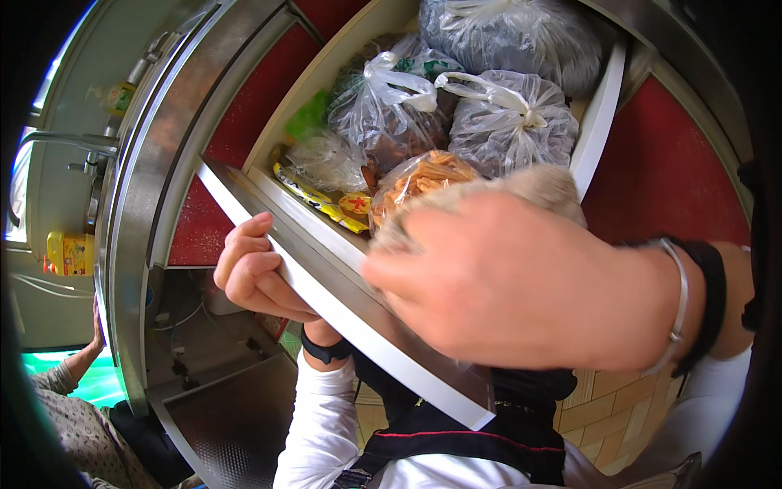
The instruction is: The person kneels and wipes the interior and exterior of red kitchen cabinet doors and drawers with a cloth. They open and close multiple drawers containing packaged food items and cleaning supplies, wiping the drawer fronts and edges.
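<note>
My left hand (253, 269) grips the white edge of an open drawer's front panel (372, 351), its fingers curled over it. Slightly blurred, my right hand (489, 281) clutches a beige cloth (544, 189) just inside that panel. Whether the cloth touches the panel cannot be told, since the hand covers the contact. Partly under the cloth lies a clear bag of orange-brown dried food sticks (434, 174). Behind it sit a knotted clear bag with brown contents (397, 116), a second knotted bag (513, 131) and a large grey-looking bag (513, 46).
A yellow packet (324, 205) lies in the drawer's near left corner. Below at left, a cabinet door (226, 409) hangs open. Another person's hand (98, 327) rests at the counter edge. A yellow jug (70, 253) and a faucet (73, 143) stand along the counter.
</note>
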Action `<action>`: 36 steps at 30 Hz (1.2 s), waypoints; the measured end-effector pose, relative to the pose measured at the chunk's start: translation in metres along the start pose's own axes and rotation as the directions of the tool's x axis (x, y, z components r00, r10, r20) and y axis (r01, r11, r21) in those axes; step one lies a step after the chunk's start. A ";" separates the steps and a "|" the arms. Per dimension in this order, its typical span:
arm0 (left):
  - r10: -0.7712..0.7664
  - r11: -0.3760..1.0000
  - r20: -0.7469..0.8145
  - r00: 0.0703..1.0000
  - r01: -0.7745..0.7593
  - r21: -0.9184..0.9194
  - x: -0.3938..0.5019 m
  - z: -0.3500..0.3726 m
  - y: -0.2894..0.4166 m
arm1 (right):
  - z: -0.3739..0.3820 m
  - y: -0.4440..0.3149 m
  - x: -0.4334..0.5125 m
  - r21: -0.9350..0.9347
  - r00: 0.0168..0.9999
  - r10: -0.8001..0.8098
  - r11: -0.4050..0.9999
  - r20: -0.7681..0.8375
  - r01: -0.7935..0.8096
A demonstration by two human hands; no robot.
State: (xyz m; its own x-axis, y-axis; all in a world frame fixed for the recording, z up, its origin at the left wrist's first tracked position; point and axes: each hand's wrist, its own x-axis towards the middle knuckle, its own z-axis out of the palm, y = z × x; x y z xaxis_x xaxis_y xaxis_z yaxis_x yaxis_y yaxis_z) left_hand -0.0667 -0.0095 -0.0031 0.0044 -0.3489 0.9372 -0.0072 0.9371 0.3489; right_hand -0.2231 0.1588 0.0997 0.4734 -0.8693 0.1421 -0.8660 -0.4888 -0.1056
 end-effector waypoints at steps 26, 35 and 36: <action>0.096 0.991 0.055 0.994 -0.101 0.087 0.006 -0.005 -0.011 | -0.040 -0.025 -0.109 -0.023 0.811 0.291 0.945 0.508 -0.325; -0.032 0.999 0.148 0.988 0.032 0.006 0.006 -0.006 0.005 | 0.014 -0.056 -0.115 0.333 0.610 0.534 0.845 -0.585 -0.419; -0.006 1.000 0.217 0.976 0.003 0.014 0.006 -0.008 0.001 | 0.038 -0.063 -0.102 0.349 0.643 0.482 0.876 -0.595 -0.334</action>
State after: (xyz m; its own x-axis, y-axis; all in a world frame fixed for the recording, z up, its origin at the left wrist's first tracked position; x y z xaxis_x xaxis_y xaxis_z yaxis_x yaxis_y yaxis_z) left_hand -0.0587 -0.0103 0.0029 -0.2127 -0.3479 0.9131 -0.0214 0.9359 0.3516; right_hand -0.2109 0.2750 0.0549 -0.2094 -0.7510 0.6262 -0.8602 -0.1630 -0.4833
